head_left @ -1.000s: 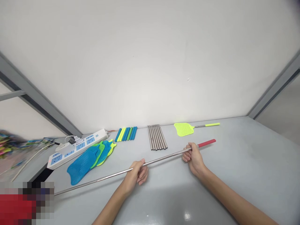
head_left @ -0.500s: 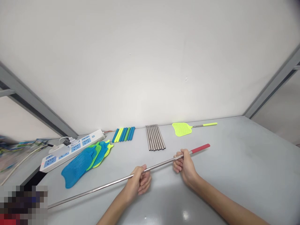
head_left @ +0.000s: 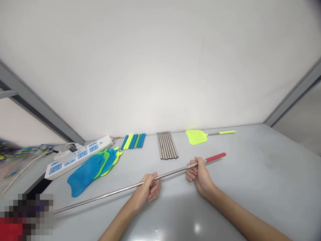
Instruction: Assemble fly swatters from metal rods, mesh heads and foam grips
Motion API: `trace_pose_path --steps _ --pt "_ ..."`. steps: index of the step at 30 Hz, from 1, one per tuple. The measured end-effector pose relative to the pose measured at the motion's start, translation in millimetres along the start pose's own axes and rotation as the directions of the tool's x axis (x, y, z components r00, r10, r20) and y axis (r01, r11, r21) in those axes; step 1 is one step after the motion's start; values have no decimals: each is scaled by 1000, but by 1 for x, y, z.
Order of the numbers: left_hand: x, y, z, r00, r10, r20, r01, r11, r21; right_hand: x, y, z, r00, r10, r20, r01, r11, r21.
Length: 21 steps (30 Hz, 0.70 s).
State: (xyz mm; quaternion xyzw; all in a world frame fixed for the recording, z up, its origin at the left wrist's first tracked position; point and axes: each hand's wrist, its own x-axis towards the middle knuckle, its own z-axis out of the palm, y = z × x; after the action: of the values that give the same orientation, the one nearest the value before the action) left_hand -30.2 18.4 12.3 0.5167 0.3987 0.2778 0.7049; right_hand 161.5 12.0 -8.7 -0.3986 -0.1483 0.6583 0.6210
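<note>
While diagonal, rod [head_left: 125, 188] red-tipped rightward.

rod [head_left: 122, 189]: glossy metal | red grip [head_left: 216, 157]: matt, smooth | swatter heads [head_left: 86, 174]: mesh-textured plastic | tabletop [head_left: 175, 214]: smooth, glossy

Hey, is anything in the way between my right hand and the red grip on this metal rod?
Nothing visible: your right hand holds the metal rod just short of the red grip, with only bare metal between them.

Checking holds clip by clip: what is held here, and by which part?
A metal rod with a red handle: the right grip on metal just beside the handle, the left grip near the rod's visible middle.
</note>
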Motion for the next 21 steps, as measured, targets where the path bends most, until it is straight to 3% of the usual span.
trace_pose_path --steps 5,13,21 --pt "0 -3 -2 999 0 47 1 1000 -27 -1 1 -2 999 -23 41 24 1000 -12" --pt "0 -9 -7 996 -6 90 14 996 -85 -2 3 -5 984 37 173 -27 998 -58" --pt "-1 -7 -5 997 -3 83 12 994 -111 -7 3 1 983 74 167 -59 994 -91"
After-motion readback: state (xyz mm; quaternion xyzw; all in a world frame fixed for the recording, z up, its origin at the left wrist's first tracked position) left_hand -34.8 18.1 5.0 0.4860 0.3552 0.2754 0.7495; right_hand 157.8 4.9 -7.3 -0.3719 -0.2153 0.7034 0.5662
